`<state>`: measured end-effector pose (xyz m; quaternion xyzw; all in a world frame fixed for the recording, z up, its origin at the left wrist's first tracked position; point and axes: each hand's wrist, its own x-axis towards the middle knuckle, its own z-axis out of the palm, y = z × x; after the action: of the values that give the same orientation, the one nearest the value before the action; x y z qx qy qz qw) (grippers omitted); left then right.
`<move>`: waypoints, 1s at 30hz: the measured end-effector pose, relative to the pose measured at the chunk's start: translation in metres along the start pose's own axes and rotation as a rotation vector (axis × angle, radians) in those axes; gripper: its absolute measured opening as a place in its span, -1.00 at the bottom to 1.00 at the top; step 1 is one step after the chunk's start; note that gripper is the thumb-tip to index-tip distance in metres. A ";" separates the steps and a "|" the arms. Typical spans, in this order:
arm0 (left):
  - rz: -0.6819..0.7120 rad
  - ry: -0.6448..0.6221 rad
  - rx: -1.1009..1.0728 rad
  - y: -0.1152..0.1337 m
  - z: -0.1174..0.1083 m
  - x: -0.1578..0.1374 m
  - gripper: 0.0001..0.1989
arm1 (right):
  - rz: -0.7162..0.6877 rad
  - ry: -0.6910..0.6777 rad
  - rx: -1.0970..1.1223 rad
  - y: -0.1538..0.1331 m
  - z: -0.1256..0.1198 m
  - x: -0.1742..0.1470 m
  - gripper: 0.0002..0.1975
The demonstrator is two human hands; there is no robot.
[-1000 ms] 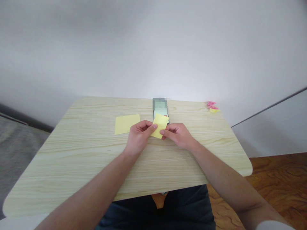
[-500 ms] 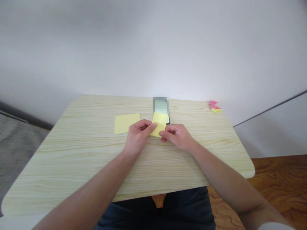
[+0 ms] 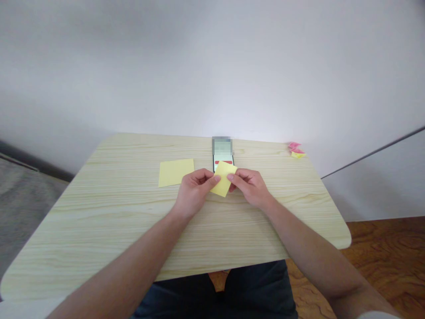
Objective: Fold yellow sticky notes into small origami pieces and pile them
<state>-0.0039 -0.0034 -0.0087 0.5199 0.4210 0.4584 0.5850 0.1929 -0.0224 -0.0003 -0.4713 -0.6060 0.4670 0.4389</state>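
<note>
Between my two hands, above the table, is a small yellow sheet of paper (image 3: 223, 182), tilted a little. My left hand (image 3: 196, 187) pinches its left edge, thumb on top. My right hand (image 3: 249, 185) pinches the upper right edge the same way, with its other fingers partly hidden behind. A larger yellow sheet (image 3: 175, 172) lies flat on the table just beyond my left hand. Behind the held paper a phone (image 3: 223, 153) with a lit screen lies near the wall, its lower end covered by the paper.
Small pink and yellow folded paper pieces (image 3: 295, 149) rest at the table's far right corner. The pale wooden table (image 3: 109, 212) meets a white wall (image 3: 212, 71) along its back edge. My legs (image 3: 259, 288) are under the front edge.
The held paper has turned clockwise and come slightly nearer to me. My right hand has shifted its grip from the lower right corner up to the upper right edge.
</note>
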 end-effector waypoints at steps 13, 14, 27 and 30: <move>-0.007 -0.067 -0.021 0.002 0.000 -0.001 -0.72 | -0.062 0.029 0.019 -0.006 -0.005 0.001 -0.59; -0.010 -0.069 -0.024 0.003 0.000 -0.001 -0.72 | -0.065 0.025 0.020 -0.006 -0.005 0.001 -0.59; -0.036 -0.067 -0.069 0.005 -0.001 0.000 -0.74 | -0.099 0.029 0.002 -0.003 -0.007 0.001 -0.62; -0.028 -0.040 -0.075 0.004 -0.001 0.000 -0.75 | -0.112 0.103 0.018 -0.002 -0.008 0.003 -0.62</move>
<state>-0.0058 -0.0030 -0.0045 0.5009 0.3990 0.4550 0.6188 0.1995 -0.0184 0.0029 -0.4561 -0.6038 0.4221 0.4992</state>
